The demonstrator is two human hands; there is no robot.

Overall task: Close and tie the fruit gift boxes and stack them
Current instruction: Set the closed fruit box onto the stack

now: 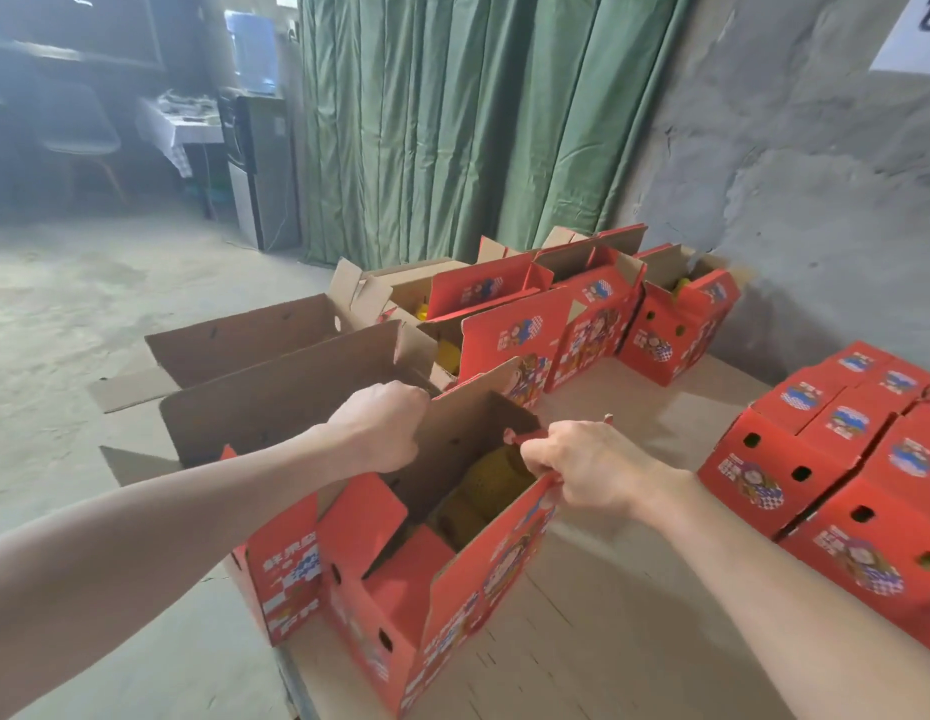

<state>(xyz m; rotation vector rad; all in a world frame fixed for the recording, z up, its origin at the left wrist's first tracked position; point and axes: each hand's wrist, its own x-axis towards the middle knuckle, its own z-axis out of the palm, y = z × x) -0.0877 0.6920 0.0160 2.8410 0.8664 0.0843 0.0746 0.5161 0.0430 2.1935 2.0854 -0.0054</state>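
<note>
Head view: printing on the red open box [452, 589] is white lettering and a cartoon figure, too blurred to read. It stands at the near left corner of the cardboard sheet [608, 641], top open, long axis running away from the person. Yellow fruit [483, 485] lies inside. The left hand [380, 426] has its fingers curled round the tall left flap, and the right hand [587, 467] grips the right flap's edge. Closed boxes [837, 459] sit at the right edge.

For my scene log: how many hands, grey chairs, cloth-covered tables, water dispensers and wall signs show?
Hands: 2, left hand, right hand, both gripping the open box
Grey chair: 1
Cloth-covered table: 1
Water dispenser: 1
Wall sign: 1
Total: 6
</note>
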